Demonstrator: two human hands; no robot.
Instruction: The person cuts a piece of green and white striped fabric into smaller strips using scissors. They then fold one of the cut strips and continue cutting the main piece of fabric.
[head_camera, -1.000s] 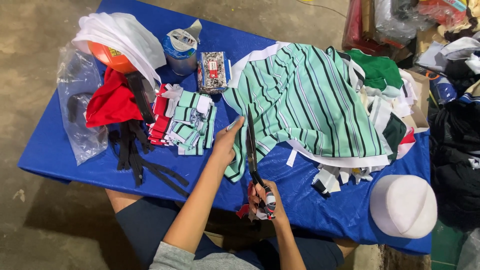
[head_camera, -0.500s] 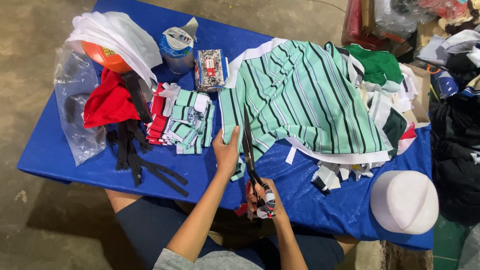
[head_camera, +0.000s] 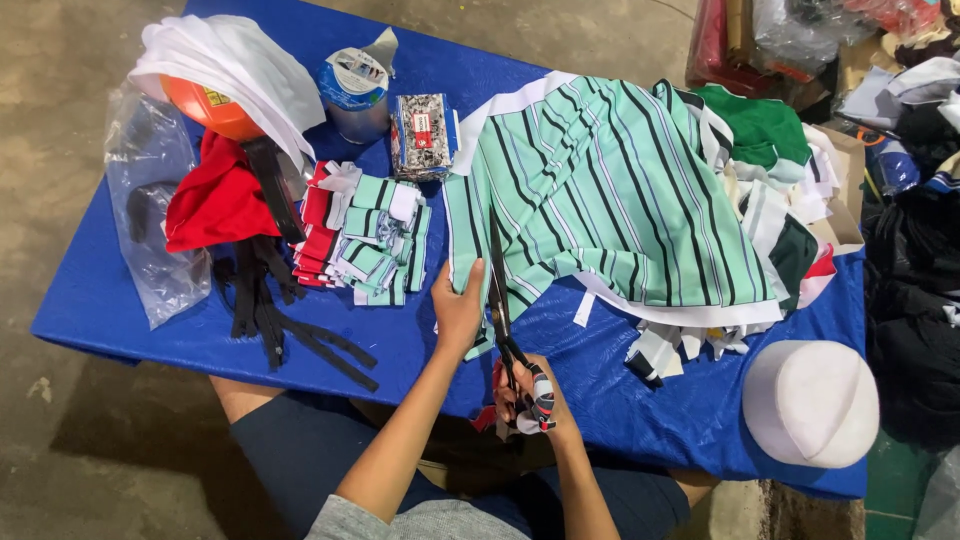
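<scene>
On the blue cloth-covered table (head_camera: 150, 320), the right hand (head_camera: 530, 400) is clenched around the taped handles of a pair of long dark scissors (head_camera: 502, 300), whose blades run away from the body into the near left edge of a large piece of mint-green fabric with dark and white stripes (head_camera: 610, 190). The left hand (head_camera: 457, 305) lies just left of the blades, fingers pinching the fabric's near edge and holding it flat. The striped fabric is spread over the middle of the table, with white and striped offcut strips (head_camera: 680, 345) scattered along its near right side. To the left of the left hand sits a stack of small folded striped and red cloth pieces (head_camera: 365, 235), and further left lie black straps (head_camera: 275, 320), a red cloth (head_camera: 215, 200) and a clear plastic bag (head_camera: 155, 220). A round white cap (head_camera: 810, 400) rests at the near right corner.
</scene>
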